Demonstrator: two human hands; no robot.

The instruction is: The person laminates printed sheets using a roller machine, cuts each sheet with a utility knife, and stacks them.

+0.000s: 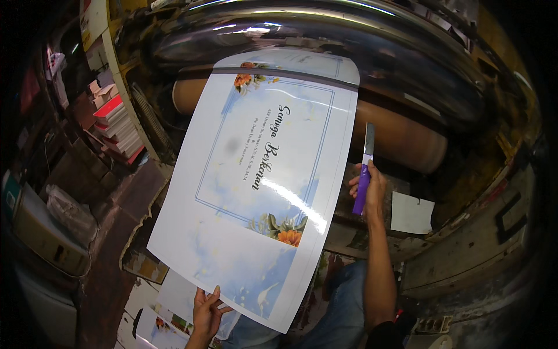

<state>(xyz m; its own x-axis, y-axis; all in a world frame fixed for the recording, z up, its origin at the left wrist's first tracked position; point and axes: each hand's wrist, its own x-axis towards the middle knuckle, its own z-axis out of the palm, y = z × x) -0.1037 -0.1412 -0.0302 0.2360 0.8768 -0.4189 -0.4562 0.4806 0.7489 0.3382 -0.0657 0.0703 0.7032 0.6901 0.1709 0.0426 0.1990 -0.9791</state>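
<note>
Head view: left grip [207,313] holds sheet [253,195], right grip [375,189] cutter [362,183], long axes pointing away.

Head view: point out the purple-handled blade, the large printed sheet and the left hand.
Purple-handled blade [362,185]: head view, on the handle.
Large printed sheet [232,187]: head view, inside the blue border.
Left hand [207,313]: head view, middle of the hand.

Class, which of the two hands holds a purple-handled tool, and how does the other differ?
The right hand, gripping the purple knife; the left hand instead holds the lower edge of the sheet.
</note>
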